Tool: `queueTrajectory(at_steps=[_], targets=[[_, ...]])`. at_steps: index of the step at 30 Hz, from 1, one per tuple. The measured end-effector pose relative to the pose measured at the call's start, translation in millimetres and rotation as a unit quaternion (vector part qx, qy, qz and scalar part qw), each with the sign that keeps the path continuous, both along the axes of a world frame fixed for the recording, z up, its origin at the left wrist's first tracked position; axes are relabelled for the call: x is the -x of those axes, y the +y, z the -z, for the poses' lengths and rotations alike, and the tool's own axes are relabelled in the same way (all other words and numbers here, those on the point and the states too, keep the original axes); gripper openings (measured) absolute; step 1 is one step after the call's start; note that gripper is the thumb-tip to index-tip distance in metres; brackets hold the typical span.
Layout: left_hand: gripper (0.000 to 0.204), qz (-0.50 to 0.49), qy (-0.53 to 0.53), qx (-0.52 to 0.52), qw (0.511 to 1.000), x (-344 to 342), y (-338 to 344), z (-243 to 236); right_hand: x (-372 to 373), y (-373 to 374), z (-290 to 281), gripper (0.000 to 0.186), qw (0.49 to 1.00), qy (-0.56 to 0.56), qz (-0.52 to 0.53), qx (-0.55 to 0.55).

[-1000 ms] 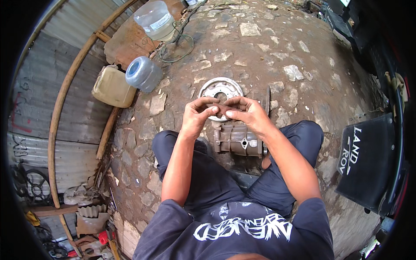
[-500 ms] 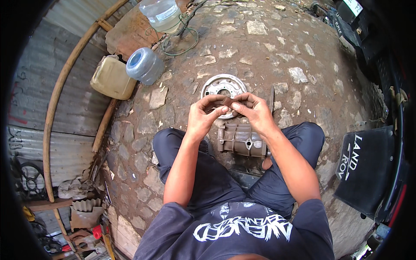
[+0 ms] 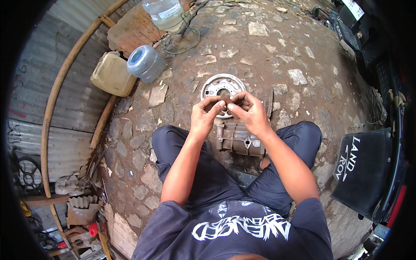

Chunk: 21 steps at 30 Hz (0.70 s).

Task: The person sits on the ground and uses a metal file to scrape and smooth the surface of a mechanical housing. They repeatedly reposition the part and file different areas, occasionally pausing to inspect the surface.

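My left hand (image 3: 205,114) and my right hand (image 3: 249,113) meet over a white metal wheel rim (image 3: 207,87), fingers curled and thumbs nearly touching, pinching a small brown piece (image 3: 226,99) partly hidden by the fingers. Just below them, between my bent legs, a ribbed metal housing (image 3: 237,138) lies on its side with a bolted-looking oval flange. A dark flat bar (image 3: 271,102) lies right of the rim, partly behind my right hand.
Cobblestone ground (image 3: 280,63) surrounds me. Left: corrugated sheets (image 3: 65,112), wooden poles, a beige jerrycan (image 3: 112,73), a blue water jug (image 3: 144,65), a clear jug (image 3: 164,15), a hose loop and piled scrap (image 3: 83,208). Right: a dark vehicle with a black mudflap (image 3: 364,173).
My hands have shifted slightly right and drawn closer, and the thumb tips now sit nearer each other on the brown piece. The rim and housing look unmoved apart from a slight camera shift.
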<state>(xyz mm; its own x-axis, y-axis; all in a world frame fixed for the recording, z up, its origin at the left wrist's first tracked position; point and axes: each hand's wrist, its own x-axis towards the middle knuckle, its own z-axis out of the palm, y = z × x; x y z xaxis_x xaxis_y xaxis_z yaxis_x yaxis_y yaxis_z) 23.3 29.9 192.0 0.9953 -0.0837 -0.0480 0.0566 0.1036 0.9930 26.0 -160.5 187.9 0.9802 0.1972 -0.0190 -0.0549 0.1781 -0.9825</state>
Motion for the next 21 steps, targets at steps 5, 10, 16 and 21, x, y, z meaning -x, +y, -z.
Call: queueTrajectory(at_steps=[5, 10, 16, 21], targets=[[0.024, -0.080, -0.014, 0.015, 0.997, 5, -1, 8, 5, 17, -20, 0.017, 0.946, -0.235, 0.107, 0.198], [0.033, -0.091, 0.019, 0.057, 0.994, 13, -7, 13, 2, 32, 2, 0.017, 0.896, -0.318, 0.171, 0.259], [0.019, -0.155, 0.072, 0.076, 0.982, 4, -6, 39, 2, 34, 16, 0.017, 0.868, -0.375, 0.100, 0.309], [0.025, -0.157, 0.002, -0.326, 0.932, -23, -5, 87, 20, 19, 64, 0.026, 0.850, -0.220, 0.032, 0.478]])
